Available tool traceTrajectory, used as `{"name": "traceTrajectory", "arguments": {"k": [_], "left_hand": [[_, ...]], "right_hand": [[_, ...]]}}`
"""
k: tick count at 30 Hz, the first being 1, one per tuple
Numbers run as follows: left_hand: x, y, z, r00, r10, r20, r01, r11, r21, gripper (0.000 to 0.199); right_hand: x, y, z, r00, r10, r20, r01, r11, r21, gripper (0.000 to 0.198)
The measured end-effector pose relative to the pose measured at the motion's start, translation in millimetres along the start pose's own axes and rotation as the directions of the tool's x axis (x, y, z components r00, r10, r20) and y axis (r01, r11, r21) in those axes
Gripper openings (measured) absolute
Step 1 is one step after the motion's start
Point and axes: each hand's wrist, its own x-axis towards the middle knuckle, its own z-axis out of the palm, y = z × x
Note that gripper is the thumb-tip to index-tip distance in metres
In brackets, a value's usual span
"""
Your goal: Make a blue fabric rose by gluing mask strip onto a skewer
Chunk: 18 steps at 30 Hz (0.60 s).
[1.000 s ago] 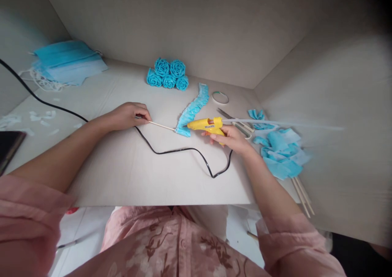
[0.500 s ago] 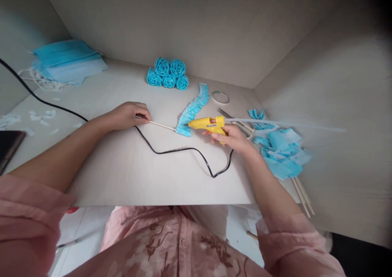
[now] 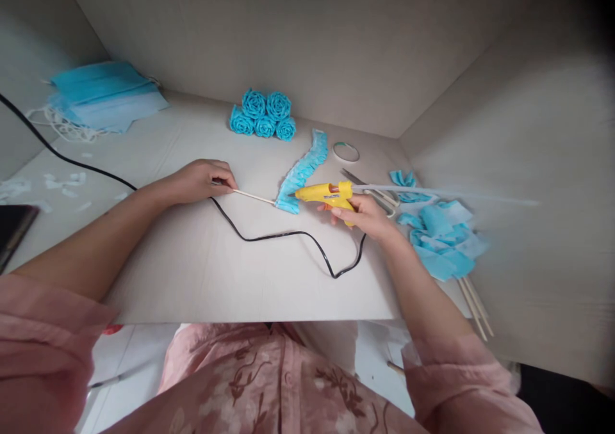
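My left hand (image 3: 204,181) pinches one end of a thin wooden stick (image 3: 254,196). The stick's other end meets the lower end of a gathered light-blue fabric strip (image 3: 302,168), which lies slanting across the table. In my right hand (image 3: 362,215) is a yellow glue gun (image 3: 324,192), my fingers wrapped round its handle. Its nozzle points left and sits at the strip near the stick's tip; whether it touches cannot be made out. A long whitish glue stick (image 3: 442,194) juts from the gun's back.
Several blue rolled fabric roses (image 3: 265,114) are stacked behind. Face masks (image 3: 108,95) lie back left. A black cord (image 3: 269,236) crosses the table. Rightward are a ring (image 3: 346,152), scissors (image 3: 379,194), blue fabric scraps (image 3: 444,235) and wooden sticks (image 3: 475,306). A dark flat object (image 3: 16,229) lies left.
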Motion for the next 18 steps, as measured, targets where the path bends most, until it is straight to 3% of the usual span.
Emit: {"name": "traceTrajectory", "arguments": {"k": [9, 13, 18], "left_hand": [[0, 1, 0, 1.0, -0.008, 0.004, 0.008, 1.0, -0.011, 0.033], [0, 2, -1, 1.0, -0.017, 0.014, 0.018, 1.0, -0.013, 0.034], [0, 1, 0, 1.0, -0.015, 0.013, 0.015, 1.0, -0.004, 0.035]], "right_hand": [[1, -3, -2, 1.0, -0.009, -0.005, 0.009, 0.998, -0.062, 0.048], [0, 2, -5, 0.999, -0.006, -0.04, 0.006, 1.0, 0.005, 0.052], [1, -2, 3, 1.0, 0.002, 0.017, -0.002, 1.0, -0.014, 0.049]]}}
